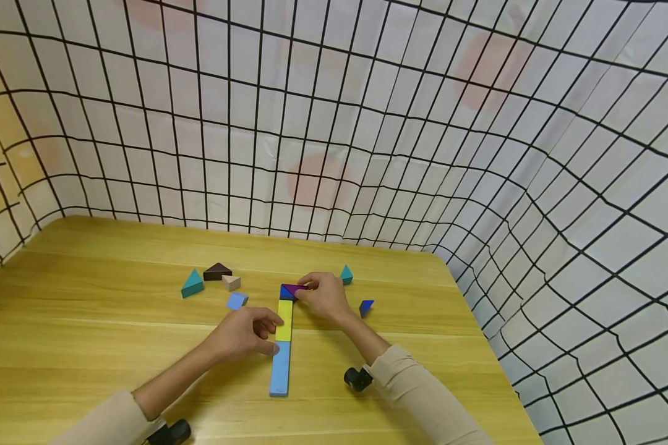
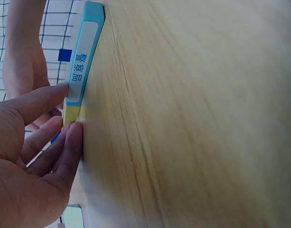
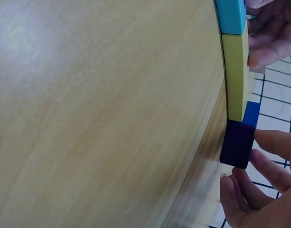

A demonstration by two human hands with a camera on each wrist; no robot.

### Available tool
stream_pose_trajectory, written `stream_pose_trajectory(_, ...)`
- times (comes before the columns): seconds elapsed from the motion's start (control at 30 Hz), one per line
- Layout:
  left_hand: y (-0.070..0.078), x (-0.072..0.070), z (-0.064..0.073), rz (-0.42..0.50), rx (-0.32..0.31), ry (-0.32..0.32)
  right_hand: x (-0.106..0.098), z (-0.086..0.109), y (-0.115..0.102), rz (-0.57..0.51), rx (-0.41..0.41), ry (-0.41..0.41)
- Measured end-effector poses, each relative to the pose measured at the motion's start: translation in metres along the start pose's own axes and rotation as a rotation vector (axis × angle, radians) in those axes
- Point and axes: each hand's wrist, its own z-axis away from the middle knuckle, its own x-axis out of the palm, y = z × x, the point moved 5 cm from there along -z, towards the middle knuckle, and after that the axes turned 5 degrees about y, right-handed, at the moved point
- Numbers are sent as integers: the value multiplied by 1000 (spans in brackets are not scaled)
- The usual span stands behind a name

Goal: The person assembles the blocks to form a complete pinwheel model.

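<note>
A light blue long block [image 1: 280, 371], a yellow block [image 1: 284, 320] and a blue triangular block [image 1: 284, 294] lie in a line end to end. Against the blue one sits a purple triangular block [image 1: 293, 288], pinched between the thumb and fingers of my right hand [image 1: 325, 296]. With its fingertips, my left hand [image 1: 236, 337] touches the left side of the line, thumb at the light blue block and fingers by the yellow one. The left wrist view shows a white label with printed characters on the light blue block [image 2: 90, 52].
Left of the line lie a teal triangle [image 1: 192, 284], a dark brown triangle [image 1: 218, 272], a beige triangle [image 1: 231, 282] and a periwinkle block [image 1: 237, 300]. To the right are another teal triangle [image 1: 346, 275] and a blue block [image 1: 365, 308]. A black wire grid [image 1: 312, 123] encloses the wooden table [image 1: 117, 321].
</note>
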Motion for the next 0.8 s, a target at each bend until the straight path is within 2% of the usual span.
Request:
stream_pose_trajectory(0.4,0,0,0,-4,-5,-2,-7,1,-2,-14,-8,0)
stream_pose_trajectory(0.8,1,-1,0,-11,1,1,-25,3,3,-18,-14,8)
